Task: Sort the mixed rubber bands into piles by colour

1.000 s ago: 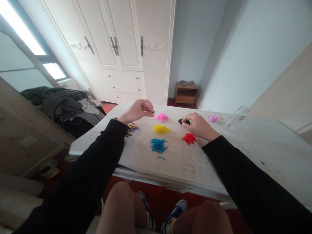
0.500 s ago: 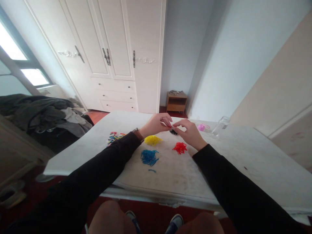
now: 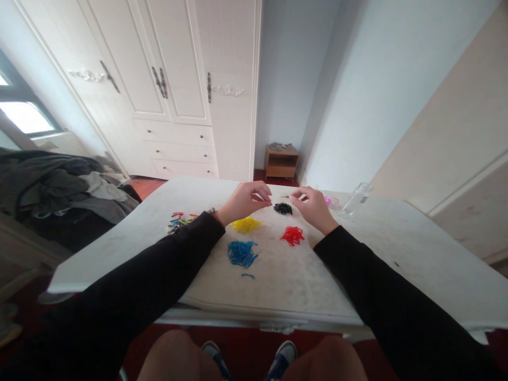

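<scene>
My left hand (image 3: 248,201) is over the table behind the yellow pile of small rubber bands (image 3: 246,225). Its thumb and fingertips are pinched, with a hint of red at the tips that is too small to name. My right hand (image 3: 311,207) is also pinched, just right of the black pile of bands (image 3: 283,208). A single black band (image 3: 284,197) shows right beside its fingertips; I cannot tell whether it is held or lying on the table. Nearer to me are a red pile (image 3: 292,236) and a blue pile (image 3: 242,254), with one loose blue band (image 3: 248,276) in front.
A mixed-colour pile (image 3: 178,222) lies left, partly behind my left sleeve. A clear glass jar (image 3: 357,200) and a pink item (image 3: 328,200) are at the right on the white table (image 3: 286,288). Clothes (image 3: 67,196) are heaped left; a wardrobe (image 3: 178,95) stands behind.
My hands were together at the fingertips over the black pile and have moved apart. The black pile and a single black band now show between them. The view has shifted slightly.
</scene>
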### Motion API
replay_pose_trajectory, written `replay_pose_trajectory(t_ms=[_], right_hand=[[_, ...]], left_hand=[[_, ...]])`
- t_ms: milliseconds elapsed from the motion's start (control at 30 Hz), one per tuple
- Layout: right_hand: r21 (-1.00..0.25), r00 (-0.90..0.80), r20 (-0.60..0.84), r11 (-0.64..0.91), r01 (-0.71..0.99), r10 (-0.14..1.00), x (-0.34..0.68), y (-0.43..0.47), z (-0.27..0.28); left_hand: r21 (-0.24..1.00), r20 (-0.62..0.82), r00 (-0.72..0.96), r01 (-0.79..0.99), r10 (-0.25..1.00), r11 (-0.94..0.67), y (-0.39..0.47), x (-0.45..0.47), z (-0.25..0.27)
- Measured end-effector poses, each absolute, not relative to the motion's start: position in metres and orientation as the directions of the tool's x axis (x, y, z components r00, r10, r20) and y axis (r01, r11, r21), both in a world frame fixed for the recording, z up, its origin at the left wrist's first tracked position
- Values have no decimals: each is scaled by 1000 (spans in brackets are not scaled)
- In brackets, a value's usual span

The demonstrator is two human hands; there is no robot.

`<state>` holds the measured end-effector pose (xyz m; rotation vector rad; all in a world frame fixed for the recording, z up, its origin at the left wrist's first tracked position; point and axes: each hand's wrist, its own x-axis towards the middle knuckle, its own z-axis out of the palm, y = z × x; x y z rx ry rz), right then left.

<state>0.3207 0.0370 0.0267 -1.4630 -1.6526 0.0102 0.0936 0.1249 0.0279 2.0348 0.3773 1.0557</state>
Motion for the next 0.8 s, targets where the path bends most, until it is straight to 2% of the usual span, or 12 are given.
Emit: replay_pose_trajectory(t_ms=[200,467,567,700,800], right_hand=[[-576,158,528,215,789,834,331,47,14],[-578,123,478,206,789,870,330,45,15],[-578,70,508,280,767,858,320,39,21],[-550,-93,545,439,710,834,304,31,26],[-548,-113,556,466,695,824,298,27,26]], left_hand=[[770,536,585,-42,609,-636,129,91,27],[806,529,580,-114,620,-581,131,96,20],[815,531,586,-155,612,-558,130,97,19],[838,509,600,-183,617,-513,128,98,20],[839,512,594,-189,621,-510,126,98,21]])
